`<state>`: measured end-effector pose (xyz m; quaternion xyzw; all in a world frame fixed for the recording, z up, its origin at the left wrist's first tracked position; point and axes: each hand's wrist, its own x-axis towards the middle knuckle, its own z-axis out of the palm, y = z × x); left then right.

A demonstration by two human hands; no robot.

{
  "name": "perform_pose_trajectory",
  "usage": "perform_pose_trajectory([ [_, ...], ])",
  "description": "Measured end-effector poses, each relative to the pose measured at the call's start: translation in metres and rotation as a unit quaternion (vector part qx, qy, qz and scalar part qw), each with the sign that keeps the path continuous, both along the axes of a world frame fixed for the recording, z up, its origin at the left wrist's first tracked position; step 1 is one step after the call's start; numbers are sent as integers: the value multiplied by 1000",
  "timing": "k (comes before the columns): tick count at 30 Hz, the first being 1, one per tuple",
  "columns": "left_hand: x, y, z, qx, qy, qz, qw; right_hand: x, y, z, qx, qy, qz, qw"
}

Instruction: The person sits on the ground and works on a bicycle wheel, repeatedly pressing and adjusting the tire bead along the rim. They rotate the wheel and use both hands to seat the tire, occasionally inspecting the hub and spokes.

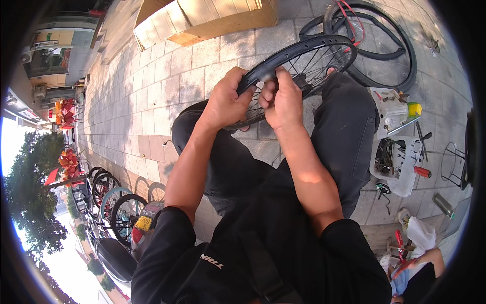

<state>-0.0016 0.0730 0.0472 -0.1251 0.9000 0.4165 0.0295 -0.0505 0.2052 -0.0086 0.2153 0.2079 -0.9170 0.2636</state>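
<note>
A black spoked bicycle wheel [324, 42] with no tyre on its rim is tilted across my knees. My left hand [229, 101] is closed round the near left part of the rim, thumb on the inner side. Close beside it, my right hand [284, 101] has its fingers curled in and its thumb raised against the rim. A blurred patch at those fingertips hides what they pinch, if anything. The hub and spokes show to the right of my right hand.
A black tyre [412, 68] and an inner tube lie at the far right. An open cardboard box [223, 23] stands ahead. Right of my knee are a white tool tray [402, 177], a red-handled screwdriver [422, 172] and a flask [443, 205]. Another person [428, 263] is at lower right; parked bicycles [126, 218] stand left.
</note>
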Motion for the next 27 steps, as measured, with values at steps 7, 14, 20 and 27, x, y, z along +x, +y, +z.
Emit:
perform_pose_trajectory([
  [7, 4, -29, -22, 15, 43, -10, 999, -11, 4, -3, -16, -4, 131, 991],
  [14, -3, -24, -15, 6, 33, -10, 999, -11, -2, 1, 6, 14, 67, 998],
  [20, -4, -18, -11, -12, 7, -10, 1000, -30, -1, -31, -48, -62, 45, 996],
  [27, -11, -15, -11, 7, 35, -4, 999, -4, -1, -20, -178, -18, -10, 984],
])
